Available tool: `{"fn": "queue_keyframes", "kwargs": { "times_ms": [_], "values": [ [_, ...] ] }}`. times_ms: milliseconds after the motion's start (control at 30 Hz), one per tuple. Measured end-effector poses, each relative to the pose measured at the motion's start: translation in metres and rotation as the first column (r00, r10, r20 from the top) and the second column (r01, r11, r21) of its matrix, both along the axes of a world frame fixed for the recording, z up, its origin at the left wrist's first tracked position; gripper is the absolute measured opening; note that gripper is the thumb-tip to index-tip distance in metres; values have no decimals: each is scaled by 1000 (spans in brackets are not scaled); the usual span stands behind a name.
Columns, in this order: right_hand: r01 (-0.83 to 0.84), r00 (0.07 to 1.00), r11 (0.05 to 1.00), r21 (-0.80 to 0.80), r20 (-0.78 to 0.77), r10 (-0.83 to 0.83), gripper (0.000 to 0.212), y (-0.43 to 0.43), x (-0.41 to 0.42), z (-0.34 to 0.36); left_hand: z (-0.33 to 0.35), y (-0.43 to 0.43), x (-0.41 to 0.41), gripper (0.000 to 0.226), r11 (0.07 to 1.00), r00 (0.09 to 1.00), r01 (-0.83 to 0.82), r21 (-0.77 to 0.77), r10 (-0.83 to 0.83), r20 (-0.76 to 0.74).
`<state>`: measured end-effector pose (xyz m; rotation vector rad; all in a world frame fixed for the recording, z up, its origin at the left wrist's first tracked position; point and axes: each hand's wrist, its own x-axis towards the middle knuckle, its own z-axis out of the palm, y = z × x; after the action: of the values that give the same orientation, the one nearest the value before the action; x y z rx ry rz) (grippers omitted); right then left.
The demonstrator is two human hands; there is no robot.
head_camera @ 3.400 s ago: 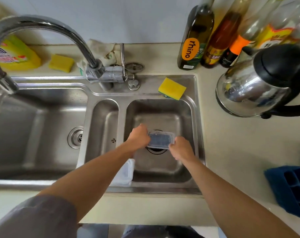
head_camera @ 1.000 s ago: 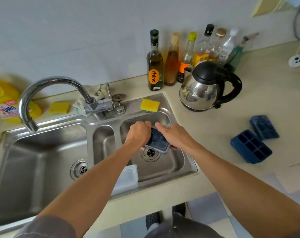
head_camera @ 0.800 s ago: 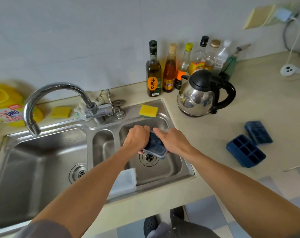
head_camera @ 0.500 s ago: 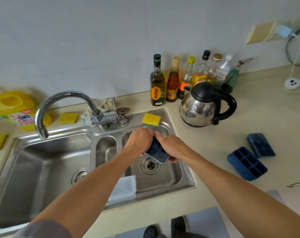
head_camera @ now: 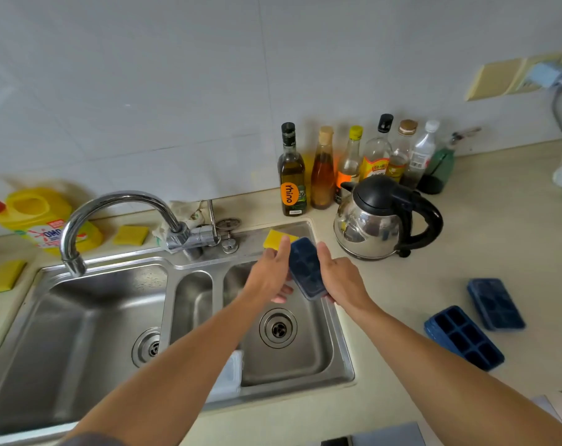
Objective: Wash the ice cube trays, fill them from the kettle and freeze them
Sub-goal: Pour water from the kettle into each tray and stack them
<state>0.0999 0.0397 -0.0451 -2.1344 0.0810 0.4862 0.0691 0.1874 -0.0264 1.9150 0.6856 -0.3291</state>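
dark blue lidded ice cube tray (head_camera: 306, 268), tilted, above sink (head_camera: 308, 363)

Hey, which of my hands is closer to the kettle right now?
Right. The right hand holds the edge of the ice cube tray facing the kettle; the left hand holds its opposite edge, farther away, above the sink.

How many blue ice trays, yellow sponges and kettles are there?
Blue ice trays: 3
Yellow sponges: 3
Kettles: 1
Total: 7
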Motion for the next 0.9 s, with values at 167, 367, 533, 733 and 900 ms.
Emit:
{"fn": "queue_keyframes", "kwargs": {
  "times_ms": [167,367,533,733,900],
  "values": [
    [-83,996,996,-46,-39,81,79,3,2,-4,-19,-31,6,54,958,952,-284,-41,287,106],
    [-123,991,992,-13,-61,122,67,2,23,1,-25,-39,-12,38,984,978,-124,126,100,181],
    [-63,990,997,54,131,55,71,16,19,-2,-20,-44,-22,40,982,971,-118,147,83,223],
    [-65,961,960,274,276,-13,65,30,7,9,-3,-30,-34,34,947,933,-138,291,26,358],
    [-77,947,913,401,317,-59,64,41,1,25,13,-17,-39,30,930,887,-118,349,-59,458]
  ]
}}
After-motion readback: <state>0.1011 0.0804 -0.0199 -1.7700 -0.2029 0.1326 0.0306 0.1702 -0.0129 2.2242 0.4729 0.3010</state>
